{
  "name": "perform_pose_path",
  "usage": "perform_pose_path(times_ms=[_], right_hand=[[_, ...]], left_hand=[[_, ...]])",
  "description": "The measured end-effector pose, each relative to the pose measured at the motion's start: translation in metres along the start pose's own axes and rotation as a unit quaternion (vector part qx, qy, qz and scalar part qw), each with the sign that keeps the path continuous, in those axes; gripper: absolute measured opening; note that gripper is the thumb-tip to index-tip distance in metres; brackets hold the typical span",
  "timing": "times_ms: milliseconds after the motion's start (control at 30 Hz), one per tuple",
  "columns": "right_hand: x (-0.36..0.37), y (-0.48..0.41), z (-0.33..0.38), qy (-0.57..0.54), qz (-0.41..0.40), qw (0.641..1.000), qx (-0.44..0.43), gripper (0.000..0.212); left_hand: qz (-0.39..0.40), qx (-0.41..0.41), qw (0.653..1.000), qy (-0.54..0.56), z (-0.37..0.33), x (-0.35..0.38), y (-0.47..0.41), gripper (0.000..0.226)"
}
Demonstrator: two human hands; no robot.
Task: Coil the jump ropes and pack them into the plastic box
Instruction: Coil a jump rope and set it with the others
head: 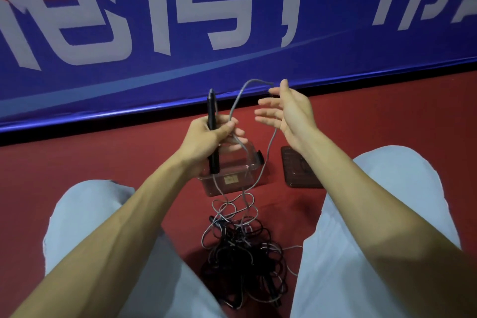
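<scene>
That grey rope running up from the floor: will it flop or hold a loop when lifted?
Probably springy, not limp: the grey rope holds an open arch between the left hand and right hand. Likely light, as it hangs in thin loose curves. It may snag, since it runs into the tangled pile below.

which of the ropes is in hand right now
The grey rope: it loops from the left hand, which grips its black handle, to the right hand. The black ropes lie tangled on the floor.
</scene>
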State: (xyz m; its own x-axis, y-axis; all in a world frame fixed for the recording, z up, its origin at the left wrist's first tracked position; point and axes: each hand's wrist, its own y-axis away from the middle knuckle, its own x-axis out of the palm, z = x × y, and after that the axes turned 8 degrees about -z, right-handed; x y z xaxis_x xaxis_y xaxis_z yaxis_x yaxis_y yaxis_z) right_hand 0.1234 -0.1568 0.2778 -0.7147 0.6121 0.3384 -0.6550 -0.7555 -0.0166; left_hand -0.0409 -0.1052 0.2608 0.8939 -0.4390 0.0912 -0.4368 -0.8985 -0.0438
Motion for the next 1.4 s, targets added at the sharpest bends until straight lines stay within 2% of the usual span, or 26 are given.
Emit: perform_pose_path(times_ms=[100, 167, 300, 367, 433, 500, 567, 600, 700, 833, 933, 1100, 1167, 1267, 1400], right_hand=[[0.004, 0.002, -0.009, 0.109, 0.045, 0.993, -0.004, 0.026], [0.006, 0.005, -0.017, 0.206, 0.087, 0.975, -0.002, 0.018], [0.008, 0.009, -0.034, 0.341, 0.213, 0.915, 0.029, 0.042], [0.007, 0.011, -0.042, 0.382, 0.279, 0.880, 0.035, 0.037], [0.007, 0.015, -0.046, 0.392, 0.320, 0.861, 0.038, 0.025], [0.008, 0.017, -0.049, 0.421, 0.336, 0.842, 0.003, 0.016], [0.008, 0.016, -0.052, 0.486, 0.310, 0.814, -0.072, 0.014], [0.008, 0.014, -0.054, 0.500, 0.286, 0.813, -0.089, 0.017], [0.009, 0.011, -0.055, 0.441, 0.206, 0.870, -0.083, 0.024], [0.012, 0.010, -0.045, 0.326, 0.135, 0.932, -0.076, 0.024], [0.012, 0.010, -0.037, 0.263, 0.100, 0.955, -0.097, 0.024], [0.009, 0.012, -0.023, 0.167, 0.026, 0.977, -0.128, 0.024], [0.008, 0.010, -0.014, 0.094, 0.015, 0.987, -0.132, 0.021], [0.005, 0.008, -0.002, 0.001, 0.013, 0.990, -0.137, 0.018], [0.003, 0.007, 0.002, -0.048, -0.006, 0.991, -0.123, 0.018]], left_hand=[[-0.032, 0.006, 0.998, 0.062, -0.004, -0.003, -0.002, 0.010], [-0.047, 0.009, 0.994, 0.096, -0.007, -0.005, -0.004, 0.011], [-0.062, 0.008, 0.971, 0.232, -0.015, -0.008, -0.006, 0.014], [-0.068, 0.009, 0.952, 0.298, -0.021, -0.011, -0.007, 0.016], [-0.071, 0.003, 0.933, 0.352, -0.025, -0.015, -0.007, 0.015], [-0.072, 0.001, 0.920, 0.385, -0.027, -0.019, -0.007, 0.012], [-0.069, 0.005, 0.915, 0.397, -0.028, -0.021, -0.007, 0.010], [-0.067, 0.008, 0.914, 0.399, -0.028, -0.021, -0.007, 0.009], [-0.064, 0.028, 0.926, 0.370, -0.026, -0.021, -0.008, 0.010], [-0.070, 0.041, 0.976, 0.202, -0.015, -0.019, -0.013, 0.017], [-0.056, 0.023, 0.998, 0.001, -0.004, -0.013, -0.011, 0.016], [0.043, -0.007, 0.984, -0.172, 0.010, -0.011, -0.008, 0.018], [0.079, -0.007, 0.977, -0.200, 0.012, -0.009, -0.005, 0.021], [0.108, -0.012, 0.977, -0.183, 0.012, -0.003, 0.001, 0.017], [0.078, -0.013, 0.987, -0.139, 0.012, -0.002, 0.001, 0.009]])
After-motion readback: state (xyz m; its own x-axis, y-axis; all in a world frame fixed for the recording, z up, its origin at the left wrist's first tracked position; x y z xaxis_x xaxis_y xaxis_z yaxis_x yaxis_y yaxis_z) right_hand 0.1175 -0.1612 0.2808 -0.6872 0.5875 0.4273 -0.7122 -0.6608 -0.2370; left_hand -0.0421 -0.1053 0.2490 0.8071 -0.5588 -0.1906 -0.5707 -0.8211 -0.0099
